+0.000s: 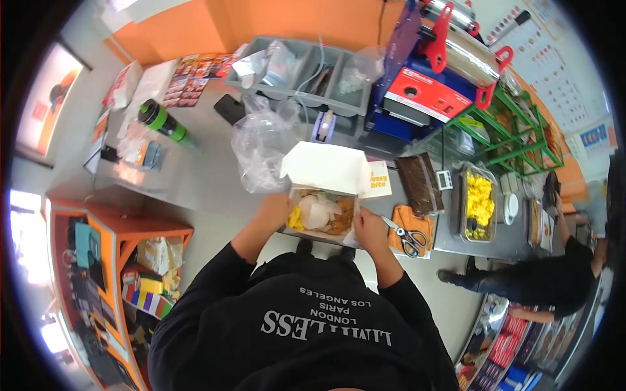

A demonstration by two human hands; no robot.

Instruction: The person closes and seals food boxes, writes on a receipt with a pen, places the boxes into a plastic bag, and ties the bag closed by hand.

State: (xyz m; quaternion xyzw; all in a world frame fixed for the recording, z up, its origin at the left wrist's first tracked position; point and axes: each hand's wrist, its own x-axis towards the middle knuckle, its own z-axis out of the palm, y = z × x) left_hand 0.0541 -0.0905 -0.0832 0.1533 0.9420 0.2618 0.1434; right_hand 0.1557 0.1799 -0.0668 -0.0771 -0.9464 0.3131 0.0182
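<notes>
An open cardboard takeaway box (357, 206) is in front of me at the steel table's near edge, its white lid (323, 164) raised at the back. Inside lie yellow pieces (295, 219), a pale paper-like item (317, 212) and brown food (342, 218) that looks fried. My left hand (275, 212) grips the box's left side, and my right hand (370, 229) holds the right side, fingers partly hidden. Close to my right hand, scissors (409, 241) rest on an orange cloth (411, 225). Beside the lid is a printed card (376, 179).
Clear plastic bags (264, 146), a tape dispenser (324, 125) and a grey divided bin (293, 91) stand behind the box. A blue sealing machine (417, 91) is back right. Further right are a tray of yellow food (478, 202) and another person (541, 277). An orange shelf (124, 228) stands left.
</notes>
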